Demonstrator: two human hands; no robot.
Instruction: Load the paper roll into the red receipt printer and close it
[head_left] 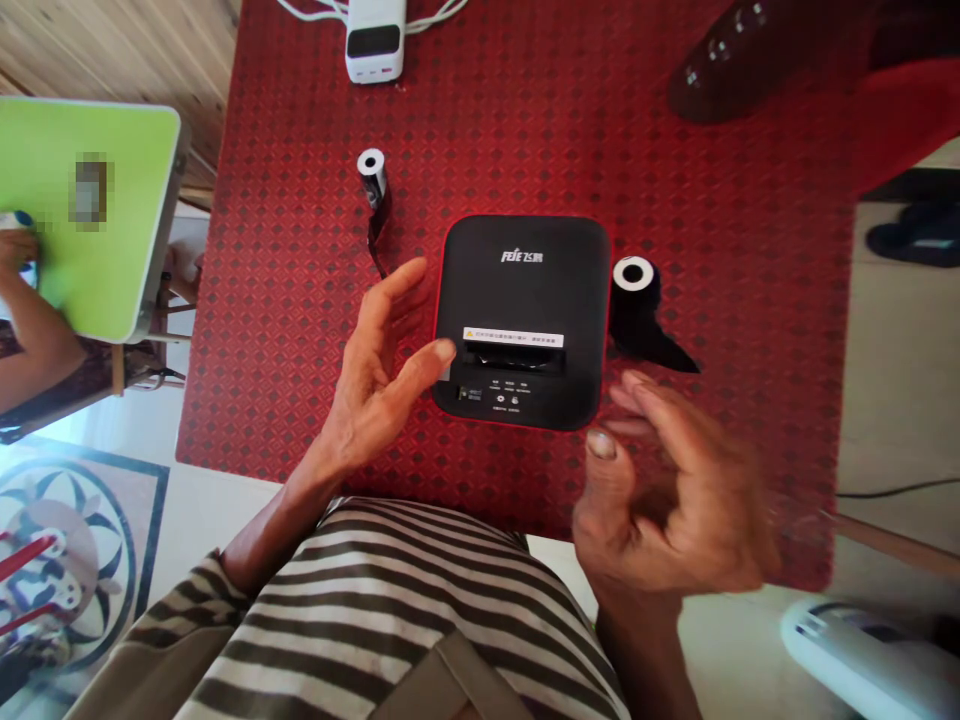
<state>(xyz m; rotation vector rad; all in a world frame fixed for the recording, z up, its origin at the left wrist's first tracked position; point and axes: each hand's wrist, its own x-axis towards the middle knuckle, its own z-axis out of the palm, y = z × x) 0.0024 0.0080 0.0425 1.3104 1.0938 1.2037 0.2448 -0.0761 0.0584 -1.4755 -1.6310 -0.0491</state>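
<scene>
A black receipt printer (525,290) with a white warning label and a paper slot lies in front of me, its lid down. My left hand (386,370) is at its left side, fingers apart, the thumb tip over the printer's lower left edge. Off the lower right corner hovers my right hand (667,490), fingers curved and parted with nothing between them. Just right of the printer stands a thick roll of black-faced paper (634,285) with a loose tail. A thinner paper roll (372,175), its strip hanging toward my left hand, stands to the upper left.
The red patterned table (300,300) holds a white power bank (375,45) with white cables at the far side and a dark bottle (727,60) at the far right. Another person's arm (30,340) rests by a green table (142,220) on the left.
</scene>
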